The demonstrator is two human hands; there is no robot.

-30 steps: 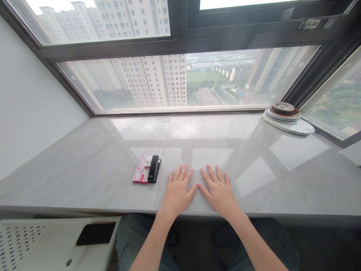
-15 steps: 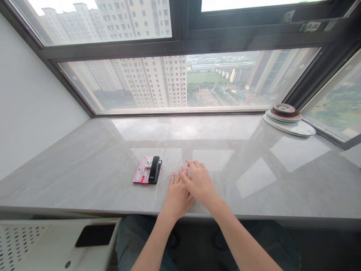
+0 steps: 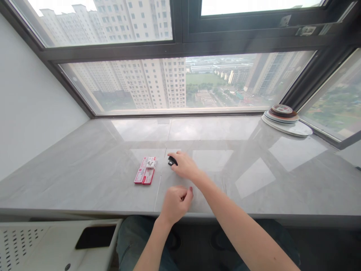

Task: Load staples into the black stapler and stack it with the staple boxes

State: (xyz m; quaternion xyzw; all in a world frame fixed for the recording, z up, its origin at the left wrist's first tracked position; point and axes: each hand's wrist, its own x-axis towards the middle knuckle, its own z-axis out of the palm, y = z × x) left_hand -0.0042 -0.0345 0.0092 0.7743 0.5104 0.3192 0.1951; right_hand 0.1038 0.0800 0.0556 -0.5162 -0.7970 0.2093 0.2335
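My right hand (image 3: 184, 165) is closed round a black stapler (image 3: 172, 161), of which only one end shows past my fingers. Nearer the counter's front edge, my left hand (image 3: 176, 202) is curled into a loose fist, and nothing is seen in it. Several small red and white boxes (image 3: 140, 175) lie together on the grey counter to the left of both hands. One white box (image 3: 151, 162) with a picture of staples rests at their upper right corner.
A stack of round plates (image 3: 287, 127) stands at the back right corner by the window frame (image 3: 180, 48). A white perforated chair or stool (image 3: 42, 241) is below the counter's front edge at the left.
The black stapler has left its place beside the boxes and is now in my right hand, further right. My hands have parted, and my left has curled up and come nearer the front edge.
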